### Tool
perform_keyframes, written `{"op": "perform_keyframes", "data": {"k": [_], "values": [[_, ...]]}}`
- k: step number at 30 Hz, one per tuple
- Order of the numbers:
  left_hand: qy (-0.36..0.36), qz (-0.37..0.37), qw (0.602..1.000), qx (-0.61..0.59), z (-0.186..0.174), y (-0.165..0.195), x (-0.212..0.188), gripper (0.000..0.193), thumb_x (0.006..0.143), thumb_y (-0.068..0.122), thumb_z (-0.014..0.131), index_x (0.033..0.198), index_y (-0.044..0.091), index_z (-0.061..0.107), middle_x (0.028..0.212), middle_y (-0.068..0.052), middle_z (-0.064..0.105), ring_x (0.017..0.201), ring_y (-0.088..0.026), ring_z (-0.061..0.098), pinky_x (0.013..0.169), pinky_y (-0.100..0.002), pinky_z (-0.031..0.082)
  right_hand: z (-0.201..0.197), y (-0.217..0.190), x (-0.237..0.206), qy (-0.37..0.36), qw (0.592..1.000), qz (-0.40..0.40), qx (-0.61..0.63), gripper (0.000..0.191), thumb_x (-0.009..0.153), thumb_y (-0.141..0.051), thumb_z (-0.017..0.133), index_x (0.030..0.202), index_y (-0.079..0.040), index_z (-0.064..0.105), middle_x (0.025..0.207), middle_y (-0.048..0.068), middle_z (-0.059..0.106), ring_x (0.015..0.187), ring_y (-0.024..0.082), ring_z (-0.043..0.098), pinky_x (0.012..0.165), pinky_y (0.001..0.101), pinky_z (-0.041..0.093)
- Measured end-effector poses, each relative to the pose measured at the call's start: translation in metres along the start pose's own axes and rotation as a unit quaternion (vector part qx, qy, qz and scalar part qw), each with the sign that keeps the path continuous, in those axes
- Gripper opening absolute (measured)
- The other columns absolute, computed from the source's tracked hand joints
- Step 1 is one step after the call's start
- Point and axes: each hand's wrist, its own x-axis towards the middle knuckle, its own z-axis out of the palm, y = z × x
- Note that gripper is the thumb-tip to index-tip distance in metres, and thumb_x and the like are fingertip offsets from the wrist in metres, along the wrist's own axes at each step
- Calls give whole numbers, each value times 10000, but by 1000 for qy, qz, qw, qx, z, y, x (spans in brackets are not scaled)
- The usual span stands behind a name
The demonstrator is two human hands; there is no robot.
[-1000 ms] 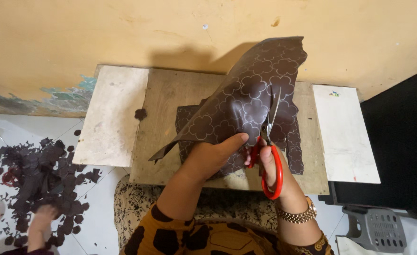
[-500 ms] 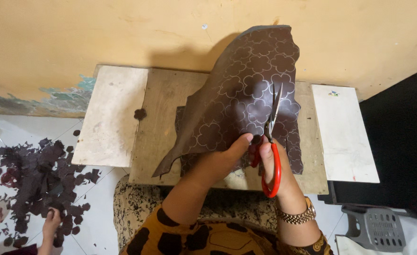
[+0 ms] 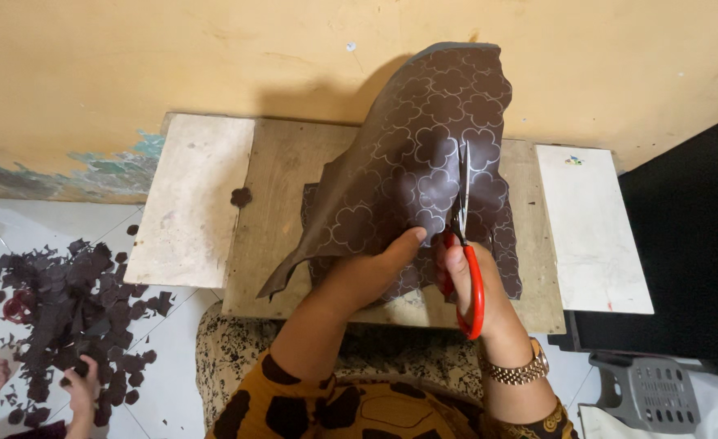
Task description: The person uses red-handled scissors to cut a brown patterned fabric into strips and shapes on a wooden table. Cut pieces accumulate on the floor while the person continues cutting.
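My left hand (image 3: 373, 270) pinches the lower edge of a dark brown leather sheet (image 3: 424, 154) printed with pale flower outlines and lifts it upright over the wooden board (image 3: 281, 195). My right hand (image 3: 472, 284) grips red-handled scissors (image 3: 466, 244), whose blades point up into the sheet's right side. A second patterned brown piece (image 3: 501, 244) lies flat on the board underneath. One small cut-out flower shape (image 3: 241, 197) rests on the board's left part.
A pile of dark cut scraps (image 3: 66, 301) covers the white tiled floor at left, where another person's hands (image 3: 78, 386) touch it. White slabs (image 3: 188, 199) flank the board. A black object (image 3: 684, 244) and a grey plastic stool (image 3: 659, 390) stand at right.
The leather sheet has been raised more upright and higher against the wall. The scissors have moved further up along it. The other person's hands have shifted among the scraps.
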Motion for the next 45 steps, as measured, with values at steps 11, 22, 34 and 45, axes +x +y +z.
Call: {"op": "perform_keyframes", "data": {"k": [11,22,34,45], "values": [[-2,67,997,27,-12,7,0,397,905,168,753,1258,17,650,1202,-85,711,1078,-190,669,932,-330,564,2,4,2,22,999,39,11,635,907,-709,523,699,-108,507,610,-18,492,539,102,477,483,264,398],[-7,19,1000,-21,-20,13,0,454,850,109,774,1269,20,621,1213,-87,677,1088,-177,650,911,-330,571,-8,12,3,9,997,71,12,595,934,-628,578,657,-109,487,549,-37,429,474,92,400,429,265,326],[2,1,999,-47,-16,12,1,402,866,114,760,1235,-7,656,1161,-100,702,1043,-208,673,887,-360,575,-1,8,5,50,993,93,-47,545,926,-582,587,663,-109,529,526,-34,482,461,86,461,422,261,381],[32,-231,810,-537,-19,-64,50,389,1001,208,583,1306,-32,595,1330,-215,672,1222,-354,671,1088,-494,507,-11,-10,2,-44,990,15,-134,479,924,-505,643,655,-121,547,583,-64,460,569,91,413,525,270,375]]}}
